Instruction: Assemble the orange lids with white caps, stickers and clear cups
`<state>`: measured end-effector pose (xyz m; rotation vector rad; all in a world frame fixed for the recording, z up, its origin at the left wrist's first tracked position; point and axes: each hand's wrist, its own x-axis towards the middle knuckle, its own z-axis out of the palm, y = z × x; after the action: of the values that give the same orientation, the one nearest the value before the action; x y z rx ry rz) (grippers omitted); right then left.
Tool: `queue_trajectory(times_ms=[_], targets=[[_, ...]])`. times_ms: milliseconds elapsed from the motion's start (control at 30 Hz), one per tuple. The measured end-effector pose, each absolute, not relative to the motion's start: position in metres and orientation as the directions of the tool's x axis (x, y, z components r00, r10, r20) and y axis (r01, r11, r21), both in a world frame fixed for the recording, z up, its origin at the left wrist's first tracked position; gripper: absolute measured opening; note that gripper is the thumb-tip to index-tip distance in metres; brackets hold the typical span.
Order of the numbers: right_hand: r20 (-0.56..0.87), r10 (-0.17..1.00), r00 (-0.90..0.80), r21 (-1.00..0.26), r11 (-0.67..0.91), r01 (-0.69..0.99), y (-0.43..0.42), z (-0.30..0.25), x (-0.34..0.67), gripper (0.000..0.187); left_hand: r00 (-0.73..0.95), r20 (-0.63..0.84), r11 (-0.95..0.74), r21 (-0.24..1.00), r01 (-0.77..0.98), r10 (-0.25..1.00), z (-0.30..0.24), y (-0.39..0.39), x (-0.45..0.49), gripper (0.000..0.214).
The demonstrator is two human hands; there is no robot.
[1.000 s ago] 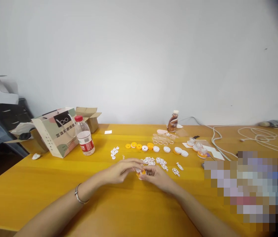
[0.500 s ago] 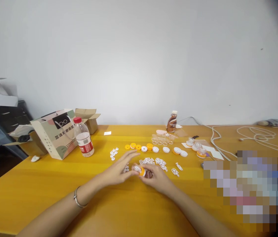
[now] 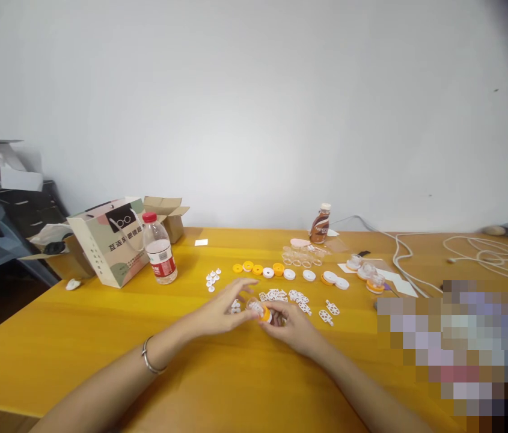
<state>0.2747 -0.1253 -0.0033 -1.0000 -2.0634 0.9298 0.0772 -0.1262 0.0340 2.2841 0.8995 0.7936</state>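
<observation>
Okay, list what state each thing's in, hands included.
Orange-banded piece: held tilted, clear end leftward
Right hand: closed on that piece
Left hand: open, thumb at the clear end
Red-capped bottle: upright, cap on
Brown bottle: upright, cap on
Paper bag: standing
Cardboard box behind it: flaps open

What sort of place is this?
Likely an office-like workspace: orange and white discs and flat white pieces lie in groups on the table, with an open cardboard box at the back.
</observation>
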Motion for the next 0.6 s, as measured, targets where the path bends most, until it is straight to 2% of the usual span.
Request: queue_trajectory(times_ms=[100,200,267,300,400,467,533,600], targets=[[0.269,0.830,-0.489,-0.790,0.481,0.381,-0.1259,-0.0036,0.2747,0.019,0.553,0.245,-0.551,0.673,0.494,0.796,0.0279,-0.1233,0.0796,0.030],[0.236,0.819,-0.523,-0.803,0.467,0.370,-0.1262,-0.0019,0.2762,0.017,0.678,0.279,-0.652,0.652,0.386,0.680,0.0316,-0.1253,0.0792,0.023],[0.216,0.825,-0.522,-0.812,0.448,0.373,-0.1265,-0.0005,0.2764,0.019,0.746,0.311,-0.709,0.641,0.293,0.589,0.0357,-0.1281,0.0779,0.024],[0.218,0.828,-0.516,-0.812,0.447,0.374,-0.1266,0.0001,0.2761,0.020,0.749,0.320,-0.717,0.637,0.284,0.581,0.0367,-0.1291,0.0775,0.027],[0.246,0.834,-0.495,-0.811,0.456,0.366,-0.1270,0.0002,0.2744,0.023,0.626,0.323,-0.647,0.652,0.396,0.709,0.0353,-0.1290,0.0778,0.048],[0.250,0.836,-0.488,-0.813,0.455,0.363,-0.1267,-0.0008,0.2738,0.022,0.570,0.285,-0.584,0.673,0.454,0.771,0.0337,-0.1271,0.0781,0.039],[0.252,0.838,-0.484,-0.813,0.455,0.364,-0.1258,-0.0022,0.2740,0.021,0.633,0.256,-0.605,0.671,0.428,0.731,0.0346,-0.1256,0.0774,0.026],[0.260,0.838,-0.480,-0.810,0.460,0.365,-0.1247,-0.0032,0.2744,0.020,0.688,0.291,-0.666,0.647,0.371,0.665,0.0372,-0.1254,0.0764,0.023]])
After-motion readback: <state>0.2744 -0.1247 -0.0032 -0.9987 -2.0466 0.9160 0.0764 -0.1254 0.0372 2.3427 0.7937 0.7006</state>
